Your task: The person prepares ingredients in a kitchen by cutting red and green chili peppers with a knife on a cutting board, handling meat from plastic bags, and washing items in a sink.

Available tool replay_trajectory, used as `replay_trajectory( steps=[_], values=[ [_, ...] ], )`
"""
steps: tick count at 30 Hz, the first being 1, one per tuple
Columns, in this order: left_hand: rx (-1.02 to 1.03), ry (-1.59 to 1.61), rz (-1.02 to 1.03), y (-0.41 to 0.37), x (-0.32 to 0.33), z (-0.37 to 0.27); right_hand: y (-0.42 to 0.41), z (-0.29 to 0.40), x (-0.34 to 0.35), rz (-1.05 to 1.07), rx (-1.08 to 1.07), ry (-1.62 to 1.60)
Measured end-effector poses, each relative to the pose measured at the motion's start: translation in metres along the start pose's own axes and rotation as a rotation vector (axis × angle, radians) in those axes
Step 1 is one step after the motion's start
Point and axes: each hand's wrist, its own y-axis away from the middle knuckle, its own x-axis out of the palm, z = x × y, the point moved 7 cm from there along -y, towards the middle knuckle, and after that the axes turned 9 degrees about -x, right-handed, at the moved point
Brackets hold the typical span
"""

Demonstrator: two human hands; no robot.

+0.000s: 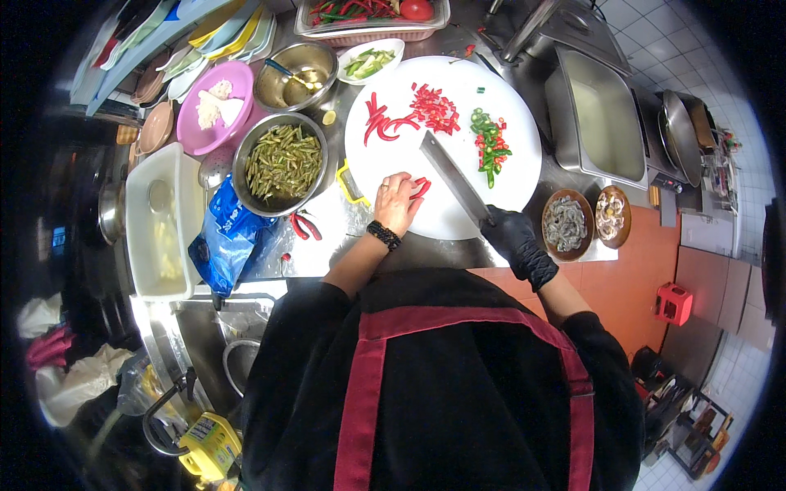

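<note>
On a round white cutting board (387, 153), my bare left hand (396, 199), with a beaded bracelet at the wrist, has its fingertips on red chili pieces (420, 188). In my black-gloved right hand (514, 242) is the handle of a cleaver (454, 178), whose blade slants up and left over the board. Long red chili strips (384, 123) lie at the board's upper left, beside a pile of chopped red chili (435, 109). Cut green and red chilies (489, 144) form another pile to the right of the blade.
Left of the board stand a steel bowl of small green pods or peppers (284, 164), a pink colander (190, 132) and a blue plastic bag (228, 236). A deep steel pan (605, 116) and two brown bowls with seafood (568, 224) (613, 216) are at the right. A sink (209, 331) lies lower left.
</note>
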Motion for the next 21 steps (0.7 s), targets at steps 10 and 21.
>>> replay_trajectory(
  steps=[10,21],
  values=[
    [-0.041,0.07,-0.063,0.009,0.005,0.005,-0.022,0.017,0.007,0.092,-0.024,0.154],
    [-0.039,0.122,-0.08,0.007,0.008,0.012,-0.031,0.035,-0.004,0.129,-0.14,0.228]
  ],
)
